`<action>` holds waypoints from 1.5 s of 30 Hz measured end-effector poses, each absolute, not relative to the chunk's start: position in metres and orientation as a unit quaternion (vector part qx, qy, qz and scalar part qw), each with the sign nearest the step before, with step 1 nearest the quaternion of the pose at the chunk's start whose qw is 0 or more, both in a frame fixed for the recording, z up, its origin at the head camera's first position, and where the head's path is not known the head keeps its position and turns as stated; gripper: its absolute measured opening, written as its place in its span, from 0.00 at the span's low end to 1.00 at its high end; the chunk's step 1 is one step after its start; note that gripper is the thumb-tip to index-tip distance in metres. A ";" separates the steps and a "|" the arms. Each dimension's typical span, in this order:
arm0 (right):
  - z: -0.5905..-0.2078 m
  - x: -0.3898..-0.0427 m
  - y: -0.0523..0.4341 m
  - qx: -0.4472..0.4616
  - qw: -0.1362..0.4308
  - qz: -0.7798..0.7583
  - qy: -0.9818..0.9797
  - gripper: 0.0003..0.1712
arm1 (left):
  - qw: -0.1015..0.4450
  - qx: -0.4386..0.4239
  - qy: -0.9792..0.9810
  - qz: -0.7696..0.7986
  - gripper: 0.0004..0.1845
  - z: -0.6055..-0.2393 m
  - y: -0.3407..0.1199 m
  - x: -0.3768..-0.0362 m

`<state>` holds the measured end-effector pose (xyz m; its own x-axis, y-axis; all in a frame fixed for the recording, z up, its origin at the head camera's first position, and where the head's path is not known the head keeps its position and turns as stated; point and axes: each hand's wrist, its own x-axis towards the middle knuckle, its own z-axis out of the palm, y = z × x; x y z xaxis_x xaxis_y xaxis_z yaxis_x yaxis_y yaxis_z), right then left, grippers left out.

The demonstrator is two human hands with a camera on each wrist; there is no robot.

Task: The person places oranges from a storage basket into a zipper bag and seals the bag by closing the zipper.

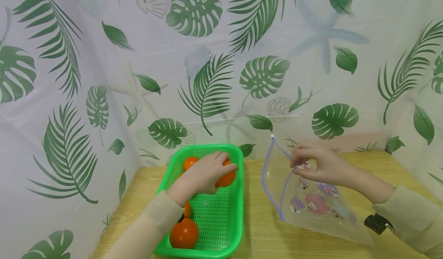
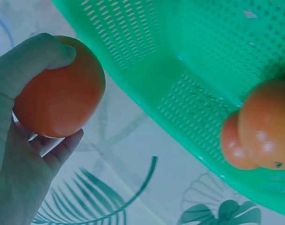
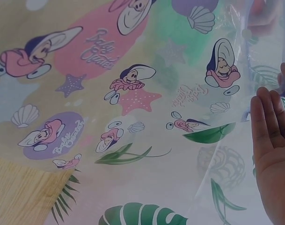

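My left hand (image 1: 204, 171) holds an orange (image 1: 227, 178) over the right side of a green plastic basket (image 1: 238, 205). In the left wrist view, the thumb lies over the top of this orange (image 2: 62, 96), with fingers below it, near the basket's rim (image 2: 147, 108). Off to the right, my right hand (image 1: 320, 163) pinches the purple-edged mouth of a clear zip bag (image 1: 287, 197) printed with cartoon shells. The bag's mouth gapes towards the basket. In the right wrist view, the fingers (image 3: 273, 122) are at the bag's edge.
Several more oranges (image 1: 184, 234) lie along the basket's left side, partly hidden by my left arm. Both basket and bag are on a wooden table (image 1: 256, 232). Behind it hangs a leaf-patterned sheet (image 1: 221, 78). A black strap piece (image 1: 377, 223) sits at my right sleeve.
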<state>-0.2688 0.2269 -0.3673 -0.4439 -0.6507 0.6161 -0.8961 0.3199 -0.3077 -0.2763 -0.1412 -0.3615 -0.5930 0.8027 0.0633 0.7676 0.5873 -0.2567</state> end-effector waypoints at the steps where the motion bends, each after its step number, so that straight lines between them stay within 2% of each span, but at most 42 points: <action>1: -0.367 -0.269 0.227 0.490 0.196 0.317 -0.788 0.24 | 0.090 -0.446 -0.885 0.101 0.40 -0.359 -0.139 -0.276; 13: -0.367 -0.266 0.227 0.484 0.194 0.311 -0.795 0.22 | 0.118 -0.484 -0.863 0.082 0.39 -0.336 -0.113 -0.260; 28: -0.368 -0.266 0.224 0.488 0.180 0.316 -0.794 0.22 | 0.146 -0.497 -0.853 0.060 0.41 -0.322 -0.086 -0.259; 45: -0.366 -0.270 0.222 0.488 0.203 0.315 -0.788 0.24 | 0.132 -0.523 -0.839 0.065 0.39 -0.321 -0.065 -0.255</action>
